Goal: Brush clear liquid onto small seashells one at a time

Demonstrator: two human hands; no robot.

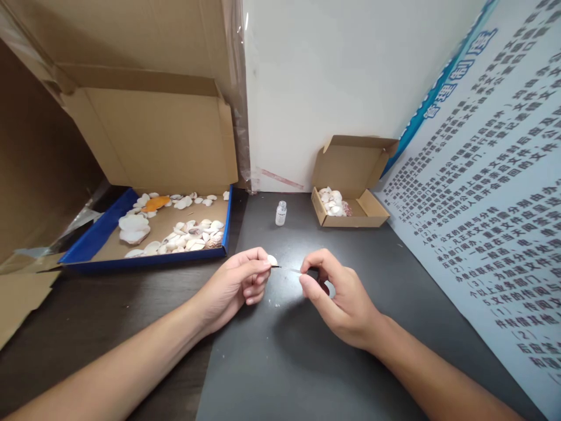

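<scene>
My left hand (246,280) is closed, pinching a small white seashell (272,259) between thumb and forefinger. My right hand (337,295) is closed round the dark cap (312,273) of a thin applicator brush. The brush's pale stem (290,269) points left, and its dark tip (276,266) lies at the shell's lower edge; whether it touches cannot be made out. Beyond both hands a small clear bottle (280,214) with a pale label stands upright and uncapped on the dark table mat (263,362).
At the left, a blue-edged cardboard box (99,240) with its lid up holds many white shells and an orange one (156,203). A smaller open cardboard box (350,221) with shells stands at the back right. A printed poster (491,193) lines the right side, a white panel (350,70) the back.
</scene>
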